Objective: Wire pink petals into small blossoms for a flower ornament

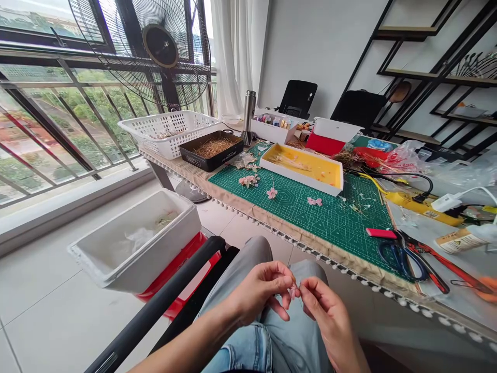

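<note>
Above my lap, my left hand [267,287] pinches a small pink flower [294,291] between thumb and forefinger, its other fingers loosely curled. My right hand [324,305] is closed in a pinch at the flower's right side, thumb against forefinger. The fingers partly hide the flower, so its finer parts cannot be made out. On the green cutting mat [298,228] beyond lie a single pink flower [272,192], a pair of pink blossoms [314,201] and a small pile of pink flowers [249,180].
On the table stand a yellow-lined white tray [267,161], a black tray [205,165] of brown strands and a white basket [166,150]. Scissors [404,259] and red-handled pliers [446,259] lie at right. A white bin [143,264] and chair armrest [163,300] are at left.
</note>
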`<state>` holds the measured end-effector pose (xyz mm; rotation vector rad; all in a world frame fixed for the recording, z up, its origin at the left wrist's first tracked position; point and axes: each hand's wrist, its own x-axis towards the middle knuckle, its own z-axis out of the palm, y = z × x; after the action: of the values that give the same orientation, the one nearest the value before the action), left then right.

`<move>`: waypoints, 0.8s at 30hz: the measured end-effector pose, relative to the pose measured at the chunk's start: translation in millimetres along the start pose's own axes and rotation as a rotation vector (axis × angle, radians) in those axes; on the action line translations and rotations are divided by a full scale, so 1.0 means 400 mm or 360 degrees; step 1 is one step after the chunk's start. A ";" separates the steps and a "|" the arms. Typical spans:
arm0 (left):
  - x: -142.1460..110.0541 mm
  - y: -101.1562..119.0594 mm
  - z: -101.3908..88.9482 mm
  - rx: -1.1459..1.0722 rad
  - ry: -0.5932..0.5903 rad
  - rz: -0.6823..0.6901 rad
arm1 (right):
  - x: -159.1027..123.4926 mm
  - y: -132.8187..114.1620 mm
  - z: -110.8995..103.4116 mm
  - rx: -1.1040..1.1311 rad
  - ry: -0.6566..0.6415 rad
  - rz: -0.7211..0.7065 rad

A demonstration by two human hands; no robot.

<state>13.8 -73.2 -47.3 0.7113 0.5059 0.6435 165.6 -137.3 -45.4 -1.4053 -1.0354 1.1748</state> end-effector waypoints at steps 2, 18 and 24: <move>0.002 -0.004 -0.004 -0.0065 -0.0030 -0.0027 | 0.004 0.000 -0.001 0.0023 -0.0050 0.0026; -0.021 0.001 0.031 0.0657 0.0439 0.0461 | -0.001 0.015 0.031 -0.1331 0.0497 -0.1329; -0.026 0.006 0.032 0.0735 0.0426 0.0478 | 0.005 -0.013 0.056 -0.1404 0.0454 -0.1409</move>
<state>13.6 -84.3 -34.9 1.1587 0.8184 0.9231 143.9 -130.9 -41.5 -1.3986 -1.7972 -0.1736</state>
